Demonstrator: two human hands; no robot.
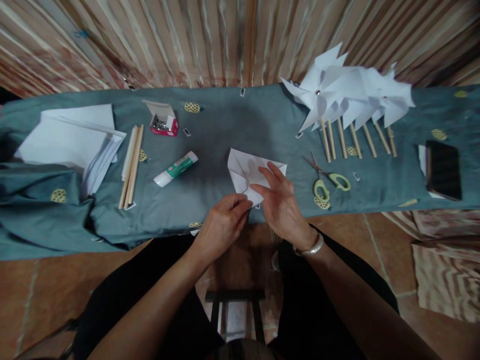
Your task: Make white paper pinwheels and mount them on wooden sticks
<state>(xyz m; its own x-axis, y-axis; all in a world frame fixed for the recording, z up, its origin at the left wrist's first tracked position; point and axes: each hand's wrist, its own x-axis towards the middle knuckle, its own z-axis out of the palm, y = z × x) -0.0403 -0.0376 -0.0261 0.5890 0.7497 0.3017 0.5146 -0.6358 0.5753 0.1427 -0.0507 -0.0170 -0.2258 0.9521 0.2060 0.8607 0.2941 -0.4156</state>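
Note:
A folded piece of white paper lies at the front middle of the cloth-covered table. My left hand pinches its near corner between thumb and fingers. Over the paper's right part rests my right hand, fingers spread and touching the sheet; a bracelet circles that wrist. To the right are scissors with green handles, their blades a little apart. A white and green glue stick lies on its side, left of the paper.
White paper pinwheels on wooden sticks lie back right. A phone sits far right. Leftward are an open red and white box of small metal pieces, wooden sticks and white sheets. A curtain hangs behind.

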